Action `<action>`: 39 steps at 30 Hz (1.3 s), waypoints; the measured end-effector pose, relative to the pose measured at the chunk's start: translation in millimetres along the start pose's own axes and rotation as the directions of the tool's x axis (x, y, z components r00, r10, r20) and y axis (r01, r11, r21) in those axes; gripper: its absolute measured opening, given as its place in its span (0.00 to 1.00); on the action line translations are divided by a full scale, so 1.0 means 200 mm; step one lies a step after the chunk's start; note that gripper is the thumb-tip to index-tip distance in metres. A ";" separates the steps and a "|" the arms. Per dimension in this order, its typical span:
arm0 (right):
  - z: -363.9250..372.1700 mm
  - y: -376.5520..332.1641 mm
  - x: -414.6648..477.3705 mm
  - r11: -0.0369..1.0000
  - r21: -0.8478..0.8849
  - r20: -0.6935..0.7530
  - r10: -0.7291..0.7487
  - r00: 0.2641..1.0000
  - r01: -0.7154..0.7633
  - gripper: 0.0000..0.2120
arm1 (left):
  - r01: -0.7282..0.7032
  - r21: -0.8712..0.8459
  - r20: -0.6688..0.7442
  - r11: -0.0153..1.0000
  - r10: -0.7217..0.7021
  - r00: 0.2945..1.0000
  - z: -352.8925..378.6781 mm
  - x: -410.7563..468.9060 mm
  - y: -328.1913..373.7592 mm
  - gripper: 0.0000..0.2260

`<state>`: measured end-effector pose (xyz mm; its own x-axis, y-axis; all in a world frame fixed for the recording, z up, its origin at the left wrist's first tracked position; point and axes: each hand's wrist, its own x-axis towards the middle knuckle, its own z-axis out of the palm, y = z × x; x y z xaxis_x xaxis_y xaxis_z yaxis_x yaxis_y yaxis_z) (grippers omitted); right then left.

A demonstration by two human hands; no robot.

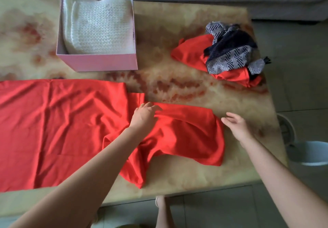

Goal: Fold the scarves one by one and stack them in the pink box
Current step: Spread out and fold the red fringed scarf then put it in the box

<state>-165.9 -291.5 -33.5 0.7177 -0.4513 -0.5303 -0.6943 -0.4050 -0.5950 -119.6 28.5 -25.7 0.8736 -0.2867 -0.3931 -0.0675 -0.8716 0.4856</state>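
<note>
Red scarf (58,121): spread flat on the table (195,89), reaching left of both hands.
Pink box (96,64): beyond the left hand, white knit scarf (99,27) folded inside.
Left hand (143,115): pinching a red fold.
Right hand (237,123): fingers loose, empty, beside the cloth edge.
Unfolded scarves (221,57): heaped beyond the right hand.

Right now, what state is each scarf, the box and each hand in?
Pink box: open, no lid on it.
White knitted scarf: folded, inside the box.
Large red scarf: spread on the table, right end bunched.
Second red scarf: crumpled, unfolded.
Zigzag scarf: crumpled on top of it.
Left hand: pinching the large red scarf.
Right hand: open, empty.
</note>
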 end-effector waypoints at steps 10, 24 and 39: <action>0.02 0.00 0.05 0.989 0.130 0.032 -0.079 0.996 0.074 0.06 | -0.058 0.031 0.231 0.998 0.049 0.972 0.13 0.26 0.26 0.30; -0.24 0.19 -0.25 0.938 -0.169 0.263 -0.252 0.931 0.302 0.09 | -0.106 -0.064 0.122 0.992 0.113 0.986 0.23 0.25 0.54 0.19; -0.10 0.26 0.05 0.987 -0.078 -0.224 0.122 0.967 -0.142 0.15 | -0.055 -0.279 0.026 0.959 0.065 0.998 0.36 0.36 0.85 0.14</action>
<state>-195.5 -333.5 -58.5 0.5973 -0.6640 -0.4498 -0.7915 -0.3977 -0.4641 -102.9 -168.9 -27.9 0.8548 -0.3529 -0.3806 0.0211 -0.7090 0.7049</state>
